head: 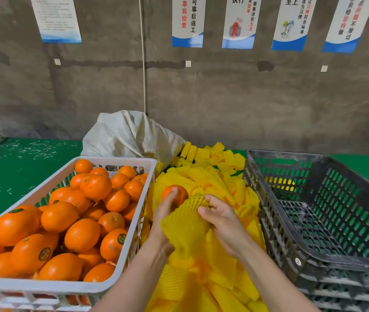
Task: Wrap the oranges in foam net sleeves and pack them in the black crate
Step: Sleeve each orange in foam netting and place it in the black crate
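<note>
My left hand (164,212) grips one orange (177,194) above the pile of yellow foam net sleeves (201,278). A single yellow sleeve (185,226) hangs between my hands, its mouth against the orange's right side. My right hand (221,219) pinches the sleeve's upper right edge. The orange is mostly bare, and the sleeve hides its lower right part. The black crate (327,262) stands to the right and I see no fruit in it. The white crate (66,285) on the left is heaped with several oranges (71,224).
A white woven sack (129,134) lies behind the sleeve pile. The green table surface (10,167) stretches to the left, scattered with pale shreds. More black crates (347,296) are stacked under the black one. Posters hang on the grey wall.
</note>
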